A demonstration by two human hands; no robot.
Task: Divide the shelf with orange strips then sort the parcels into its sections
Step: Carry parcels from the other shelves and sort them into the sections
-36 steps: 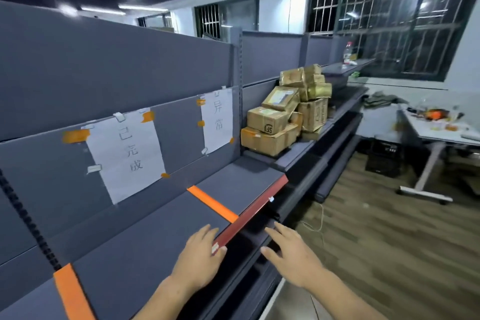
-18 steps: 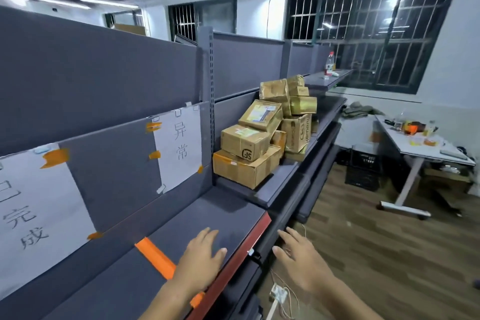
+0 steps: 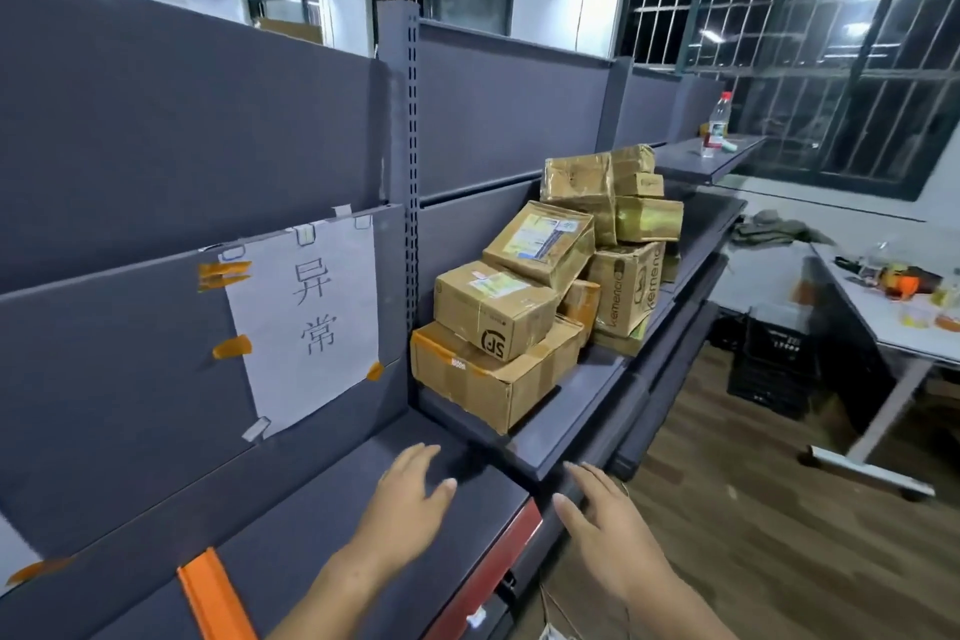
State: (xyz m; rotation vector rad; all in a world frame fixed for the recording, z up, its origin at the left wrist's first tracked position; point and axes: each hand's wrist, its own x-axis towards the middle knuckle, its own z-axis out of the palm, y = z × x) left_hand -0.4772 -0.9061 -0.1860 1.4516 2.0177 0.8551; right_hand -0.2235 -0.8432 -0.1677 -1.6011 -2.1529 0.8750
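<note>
Shelf and parcels ahead, both my hands empty.
The grey shelf runs from 7 to 1 o'clock; an orange strip crosses it at 7. The parcels sit heaped on the next bay at 1 o'clock. My left hand hovers over the shelf, fingers spread; my right hand reaches past its edge at 5, fingers straight.
</note>
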